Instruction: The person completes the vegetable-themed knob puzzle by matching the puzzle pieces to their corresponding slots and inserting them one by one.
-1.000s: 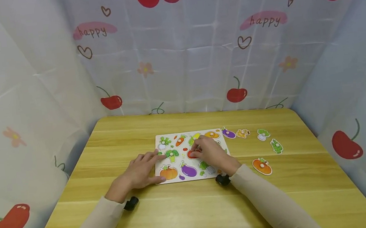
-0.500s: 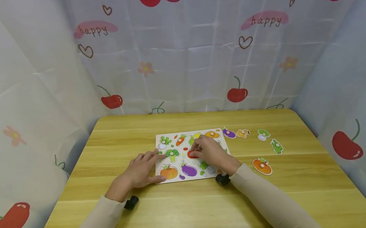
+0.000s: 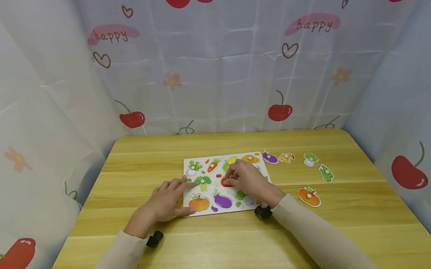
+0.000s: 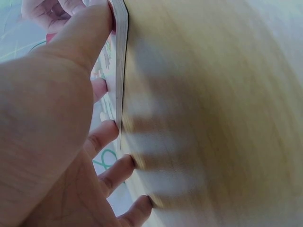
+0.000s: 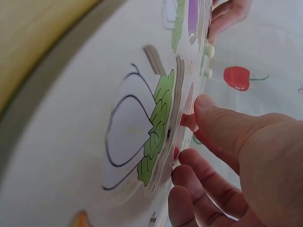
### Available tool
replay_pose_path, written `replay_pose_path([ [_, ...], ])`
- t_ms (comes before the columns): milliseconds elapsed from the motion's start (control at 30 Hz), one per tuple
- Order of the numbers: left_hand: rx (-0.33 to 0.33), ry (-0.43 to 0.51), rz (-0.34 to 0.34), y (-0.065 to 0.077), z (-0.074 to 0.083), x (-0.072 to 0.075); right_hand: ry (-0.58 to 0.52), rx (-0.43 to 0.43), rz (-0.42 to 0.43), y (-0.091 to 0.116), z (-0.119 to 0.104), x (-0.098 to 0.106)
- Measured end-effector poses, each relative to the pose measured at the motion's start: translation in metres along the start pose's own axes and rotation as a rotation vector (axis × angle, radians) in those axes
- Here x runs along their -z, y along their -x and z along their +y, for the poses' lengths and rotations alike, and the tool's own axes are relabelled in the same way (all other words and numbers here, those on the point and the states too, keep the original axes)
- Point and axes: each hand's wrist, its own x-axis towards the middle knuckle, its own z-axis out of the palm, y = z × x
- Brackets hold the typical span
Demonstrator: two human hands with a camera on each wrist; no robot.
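A white vegetable puzzle board [image 3: 212, 183] lies on the wooden table. My left hand [image 3: 165, 202] spreads over its left side, thumb at the near left corner and index finger by the broccoli [image 3: 203, 183]. In the left wrist view, the other fingertips touch the table past the board's edge [image 4: 121, 61]. My right hand [image 3: 250, 177] reaches over the board's middle and pinches the tomato puzzle piece [image 3: 226, 182], partly hidden by the fingers. The right wrist view shows the thumb [image 5: 215, 113] at a red knob, close beside the white-and-green cabbage slot [image 5: 132, 132].
Loose knobbed pieces lie right of the board: an eggplant [image 3: 270, 157], a yellow-orange piece [image 3: 286, 157], a white-and-green vegetable [image 3: 310, 159], a green piece [image 3: 326, 173] and a pumpkin [image 3: 308, 196]. A carrot piece [image 3: 213, 166] sits in the board. A cherry-print curtain [image 3: 209, 77] surrounds the table.
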Motion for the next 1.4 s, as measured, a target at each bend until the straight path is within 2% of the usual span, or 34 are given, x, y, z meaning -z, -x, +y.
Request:
replay_pose_path([
  [500,0.005,0.0,-0.008,0.0,0.0,-0.001,-0.04,-0.03,-0.003,0.008,0.007,0.006],
  [833,0.016,0.002,-0.011,0.0,0.002,0.0,-0.022,-0.028,0.003,0.01,0.016,0.012],
  [1133,0.014,0.001,-0.01,0.0,0.001,-0.001,0.016,-0.041,0.022,0.013,0.021,0.025],
  [1400,0.019,0.001,-0.016,-0.001,0.001,0.0,0.002,-0.041,0.045,0.019,0.037,0.038],
])
